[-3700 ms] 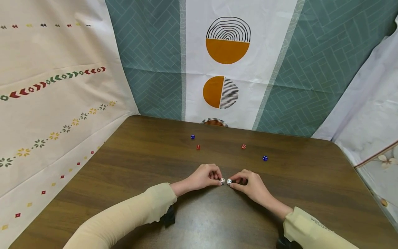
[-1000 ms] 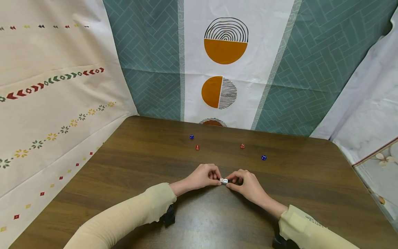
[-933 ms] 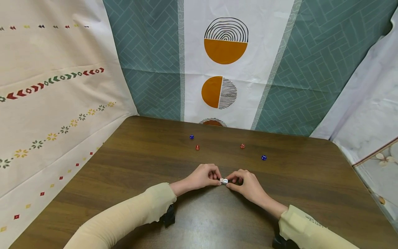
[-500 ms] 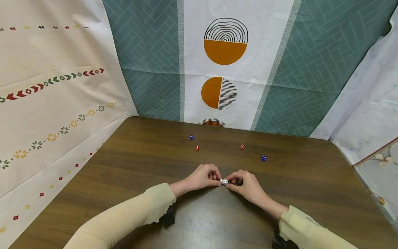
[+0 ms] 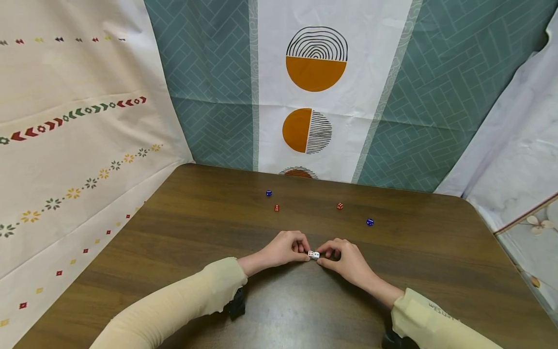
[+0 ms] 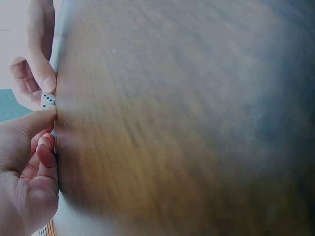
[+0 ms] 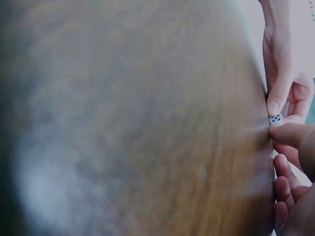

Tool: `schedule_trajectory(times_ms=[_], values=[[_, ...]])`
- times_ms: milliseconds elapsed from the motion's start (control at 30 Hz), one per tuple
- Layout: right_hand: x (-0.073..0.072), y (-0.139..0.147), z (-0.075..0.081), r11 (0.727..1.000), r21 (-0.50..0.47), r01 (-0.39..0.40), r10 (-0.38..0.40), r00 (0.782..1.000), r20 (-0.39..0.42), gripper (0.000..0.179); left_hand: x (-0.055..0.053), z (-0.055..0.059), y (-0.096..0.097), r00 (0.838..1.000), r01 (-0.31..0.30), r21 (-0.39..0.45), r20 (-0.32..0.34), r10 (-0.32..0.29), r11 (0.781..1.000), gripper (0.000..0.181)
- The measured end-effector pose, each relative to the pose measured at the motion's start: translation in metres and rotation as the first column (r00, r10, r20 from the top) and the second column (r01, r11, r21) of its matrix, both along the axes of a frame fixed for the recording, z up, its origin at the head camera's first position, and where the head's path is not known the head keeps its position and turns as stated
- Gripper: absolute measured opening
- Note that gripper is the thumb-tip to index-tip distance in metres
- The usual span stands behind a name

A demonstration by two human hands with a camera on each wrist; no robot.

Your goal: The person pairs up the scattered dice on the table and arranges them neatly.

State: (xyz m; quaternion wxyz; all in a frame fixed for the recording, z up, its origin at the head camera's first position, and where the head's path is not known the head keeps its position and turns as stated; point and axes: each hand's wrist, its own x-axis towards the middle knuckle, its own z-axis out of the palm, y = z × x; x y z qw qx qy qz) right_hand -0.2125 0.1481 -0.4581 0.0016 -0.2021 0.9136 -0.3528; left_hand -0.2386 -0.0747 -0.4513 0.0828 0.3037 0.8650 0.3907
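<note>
Two small white dice sit side by side on the wooden table, meeting face to face in the head view. My left hand (image 5: pixel 285 248) pinches the left white die (image 5: pixel 310 254) between thumb and fingers. From the other side, my right hand (image 5: pixel 347 259) pinches the right white die (image 5: pixel 316 255) the same way. Down at table level in the left wrist view, a dotted die face (image 6: pixel 48 99) shows between both hands' fingertips. The right wrist view has a similar die face (image 7: pixel 275 119) between the two thumbs; fingers hide the dice's outer sides.
Beyond the hands on the brown table (image 5: pixel 209 208) lie a blue die (image 5: pixel 269 193) and a red die (image 5: pixel 276 208) on the left. Another red die (image 5: pixel 339 206) and blue die (image 5: pixel 369 222) lie on the right. Patterned cloth (image 5: pixel 209 97) hangs behind the table.
Since the oldest frame, my right hand has shifted left with its white die, closing the gap to the other die. Over the last second both hands stay still.
</note>
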Motion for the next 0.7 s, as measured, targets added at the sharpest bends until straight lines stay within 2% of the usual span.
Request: schedule_trajectory(times_ms=[167,367,467,700], values=[[-0.002,0.006,0.003,0.998,-0.012,-0.068,0.069,0.997,0.021,0.019,0.0,0.0,0.0,1.0,-0.001,0.001,0.003,0.001,1.0,0.008],[-0.009,0.018,0.011,0.989,0.004,-0.145,0.145,0.989,-0.009,0.025,0.0,0.0,0.0,1.0,0.002,0.005,0.005,-0.002,1.0,0.008],[-0.014,0.024,0.016,0.992,0.03,-0.125,0.127,0.991,-0.05,0.026,0.0,-0.001,0.0,1.0,0.004,0.01,0.006,-0.004,1.0,0.008],[-0.032,0.046,0.027,0.998,0.062,-0.001,0.01,0.989,-0.15,0.027,-0.001,-0.003,-0.001,1.0,0.0,0.009,0.009,0.0,1.0,0.009]])
